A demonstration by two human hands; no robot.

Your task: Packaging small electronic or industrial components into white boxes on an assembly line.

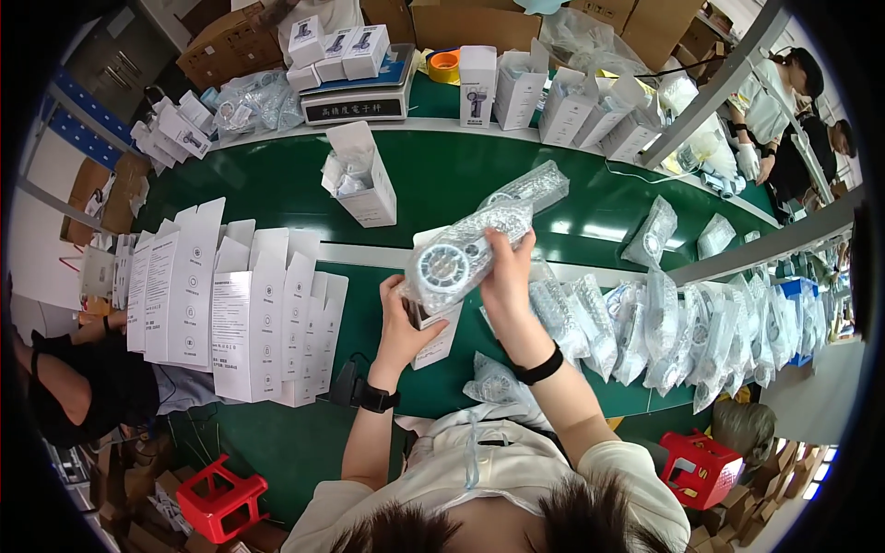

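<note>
My right hand [509, 275] is closed round a bubble-wrapped handheld fan [450, 265], whose round white grille shows through the clear wrap. The wrapped fan is tilted, with its far end pointing up and to the right. Beneath it my left hand [404, 334] grips a small white box [437, 347]. The fan covers most of this box's top, so I cannot tell whether any part of the fan is inside. Beyond my hands, an open white box [361, 184] with a wrapped item in it stands on the green table [277, 189].
Upright white boxes [244, 323] with raised flaps stand in rows at the left. Many bubble-wrapped fans [636, 327] line the right side. Closed boxes sit on a scale [358, 97] at the back, near orange tape [443, 65]. Red stools [221, 500] flank me; other people work nearby.
</note>
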